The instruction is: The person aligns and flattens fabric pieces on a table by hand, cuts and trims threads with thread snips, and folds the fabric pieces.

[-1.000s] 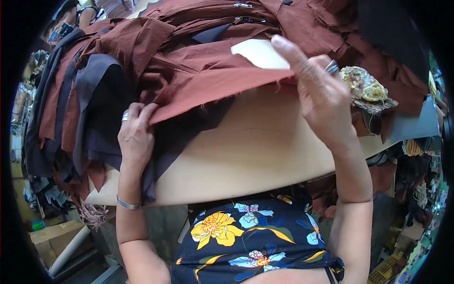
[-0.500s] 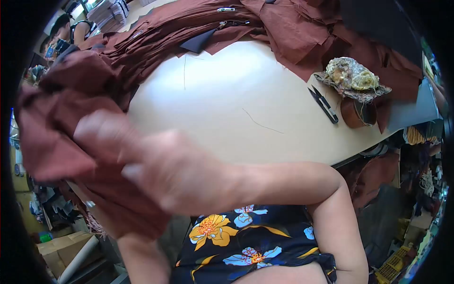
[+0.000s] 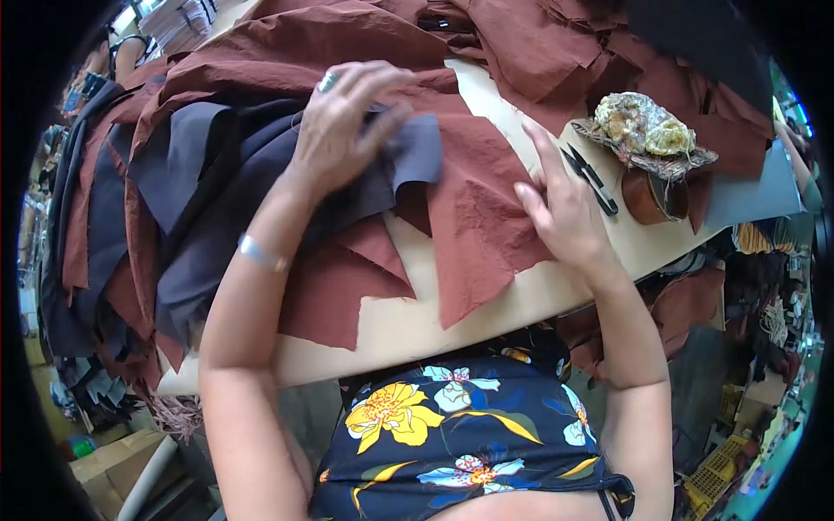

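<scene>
Rust-brown fabric pieces point(image 3: 482, 234) and dark grey fabric pieces point(image 3: 208, 260) lie spread across the table point(image 3: 417, 330). My left hand point(image 3: 343, 130), with a ring on one finger and a bracelet on the wrist, is over the dark fabric near a grey flap. Its fingers are stretched out and slightly blurred; I cannot tell whether they touch the cloth. My right hand point(image 3: 569, 213) rests at the right edge of the brown piece, thumb and index finger apart. Black thread snips point(image 3: 592, 182) lie just beyond it.
A pincushion-like wad point(image 3: 643, 130) sits by a brown round container point(image 3: 653, 198) at the right. More brown fabric point(image 3: 547, 61) is heaped along the back. A yellow crate point(image 3: 719, 469) and cardboard box point(image 3: 117, 460) stand below. Another person point(image 3: 126, 56) is at the far left.
The bunched brown fabric at the left is now spread over the table, showing dark pieces. My right hand moved from the left to the right side; my left hand rose onto the cloth.
</scene>
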{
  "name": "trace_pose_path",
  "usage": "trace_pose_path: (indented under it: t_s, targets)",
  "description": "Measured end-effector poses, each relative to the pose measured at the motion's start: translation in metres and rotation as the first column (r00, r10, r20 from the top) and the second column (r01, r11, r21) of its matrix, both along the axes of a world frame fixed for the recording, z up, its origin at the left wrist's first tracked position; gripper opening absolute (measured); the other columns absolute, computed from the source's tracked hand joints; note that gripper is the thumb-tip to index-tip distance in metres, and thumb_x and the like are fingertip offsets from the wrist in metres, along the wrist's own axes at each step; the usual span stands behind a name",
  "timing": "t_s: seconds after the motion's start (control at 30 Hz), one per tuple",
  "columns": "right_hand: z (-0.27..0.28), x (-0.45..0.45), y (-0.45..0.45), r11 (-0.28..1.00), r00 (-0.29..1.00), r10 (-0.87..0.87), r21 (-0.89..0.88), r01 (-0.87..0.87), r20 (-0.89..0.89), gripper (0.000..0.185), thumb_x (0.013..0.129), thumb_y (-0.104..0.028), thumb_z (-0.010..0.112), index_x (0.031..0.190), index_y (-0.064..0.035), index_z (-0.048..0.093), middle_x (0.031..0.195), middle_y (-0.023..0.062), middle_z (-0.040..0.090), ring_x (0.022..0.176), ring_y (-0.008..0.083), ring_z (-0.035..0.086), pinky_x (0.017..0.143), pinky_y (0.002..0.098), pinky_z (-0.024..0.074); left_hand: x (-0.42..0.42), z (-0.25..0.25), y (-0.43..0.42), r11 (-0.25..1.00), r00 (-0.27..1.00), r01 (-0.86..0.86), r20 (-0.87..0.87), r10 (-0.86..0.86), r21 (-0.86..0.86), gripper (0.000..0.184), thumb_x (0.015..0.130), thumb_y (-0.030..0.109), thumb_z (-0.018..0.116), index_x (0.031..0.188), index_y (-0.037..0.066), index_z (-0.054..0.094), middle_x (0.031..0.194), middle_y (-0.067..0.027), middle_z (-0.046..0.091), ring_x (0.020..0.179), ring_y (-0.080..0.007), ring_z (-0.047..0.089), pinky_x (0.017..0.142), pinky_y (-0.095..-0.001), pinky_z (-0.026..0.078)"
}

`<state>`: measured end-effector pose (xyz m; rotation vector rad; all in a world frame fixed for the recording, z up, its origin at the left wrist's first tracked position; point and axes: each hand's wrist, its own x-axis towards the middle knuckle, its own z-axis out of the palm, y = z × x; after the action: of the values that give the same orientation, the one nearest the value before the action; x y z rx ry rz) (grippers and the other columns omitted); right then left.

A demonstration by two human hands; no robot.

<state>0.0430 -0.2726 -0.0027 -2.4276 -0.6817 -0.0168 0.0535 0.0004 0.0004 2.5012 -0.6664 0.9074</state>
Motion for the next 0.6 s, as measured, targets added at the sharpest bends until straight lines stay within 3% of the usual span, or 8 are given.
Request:
trace_pose_path:
  t_s: [0.03,0.1,0.17,0.27,0.33,0.37,0.4,0.6]
  targets:
    - [0.003,0.011,0.007,0.999,0.999,-0.016,-0.031,0.015,-0.042,0.063,0.084,-0.010,0.056,0.140,-0.0117,0.027,0.093,0.0284,0.061,0.075,0.0435,0.060,0.067,0.0490,0.0476,-0.015,0.008,-0.007,0.993,0.994,0.085,-0.076,-0.079,0.084,0.042,0.077,0.027,0.067,0.115,0.010,0.058,0.113,-0.0119,0.058,0.108,-0.0312,0.052,0.093,-0.0407,0.040]
    - [-0.005,0.039,0.027,0.999,0.993,0.013,0.033,-0.017,0.117,0.066,0.083,-0.014,0.058,0.141,-0.0121,0.025,0.085,0.0235,0.064,0.075,0.0427,0.061,0.067,0.0492,0.0484,-0.043,0.009,-0.024,0.951,0.983,0.117,-0.170,-0.069,0.286,0.046,0.074,0.031,0.069,0.115,0.012,0.058,0.115,-0.0101,0.056,0.112,-0.0291,0.050,0.095,-0.0427,0.036]
    - [-0.014,0.058,0.054,0.999,0.974,-0.019,0.044,0.010,0.224,0.066,0.083,-0.012,0.058,0.141,-0.0119,0.026,0.081,0.0213,0.065,0.074,0.0423,0.061,0.069,0.0491,0.0490,-0.056,-0.008,-0.026,0.946,0.948,0.157,-0.312,-0.063,0.285,0.048,0.073,0.034,0.070,0.115,0.013,0.057,0.114,-0.0086,0.054,0.114,-0.0273,0.047,0.097,-0.0438,0.033]
    - [-0.027,0.068,0.081,1.000,0.964,0.024,-0.010,-0.022,0.264,0.065,0.083,-0.010,0.056,0.141,-0.0118,0.027,0.085,0.0224,0.065,0.075,0.0419,0.062,0.070,0.0489,0.0495,-0.060,-0.022,-0.012,0.978,0.947,0.112,-0.316,-0.051,0.177,0.027,0.074,0.013,0.066,0.099,0.008,0.058,0.104,-0.0085,0.055,0.103,-0.0301,0.052,0.087,-0.0397,0.040]
    - [-0.036,0.069,0.080,0.993,0.958,0.040,0.096,-0.070,0.282,0.066,0.081,-0.005,0.057,0.140,-0.0136,0.028,0.101,0.0231,0.060,0.087,0.0428,0.059,0.077,0.0472,0.0480,-0.062,-0.023,-0.001,0.986,0.946,0.114,-0.315,-0.070,0.124,0.018,0.072,-0.003,0.060,0.087,0.004,0.054,0.098,-0.0101,0.056,0.093,-0.0322,0.054,0.078,-0.0377,0.044]
    - [-0.040,0.071,0.078,0.984,0.955,0.049,0.149,-0.096,0.293,0.066,0.080,-0.003,0.057,0.139,-0.0145,0.029,0.108,0.0235,0.058,0.093,0.0432,0.058,0.080,0.0464,0.0473,-0.064,-0.021,0.003,0.991,0.945,0.099,-0.321,-0.065,0.090,0.017,0.073,-0.003,0.060,0.087,0.004,0.054,0.098,-0.0108,0.056,0.092,-0.0326,0.054,0.078,-0.0382,0.044]
    - [-0.044,0.074,0.075,0.983,0.926,0.048,0.144,-0.109,0.375,0.066,0.081,-0.005,0.054,0.141,-0.0117,0.027,0.088,0.0241,0.063,0.077,0.0404,0.062,0.070,0.0486,0.0497,-0.065,-0.021,0.009,0.995,0.943,0.084,-0.327,-0.061,0.056,0.016,0.073,-0.003,0.060,0.087,0.003,0.053,0.097,-0.0116,0.056,0.092,-0.0329,0.054,0.078,-0.0387,0.045]
    - [-0.050,0.072,0.069,0.968,0.881,0.106,0.157,-0.198,0.461,0.069,0.080,0.001,0.054,0.142,-0.0119,0.026,0.094,0.0229,0.062,0.079,0.0394,0.062,0.072,0.0467,0.0504,-0.049,-0.022,0.040,0.978,0.931,-0.194,-0.301,0.208,0.078,0.013,0.077,-0.003,0.057,0.089,0.000,0.052,0.097,-0.0143,0.056,0.092,-0.0360,0.054,0.079,-0.0387,0.044]
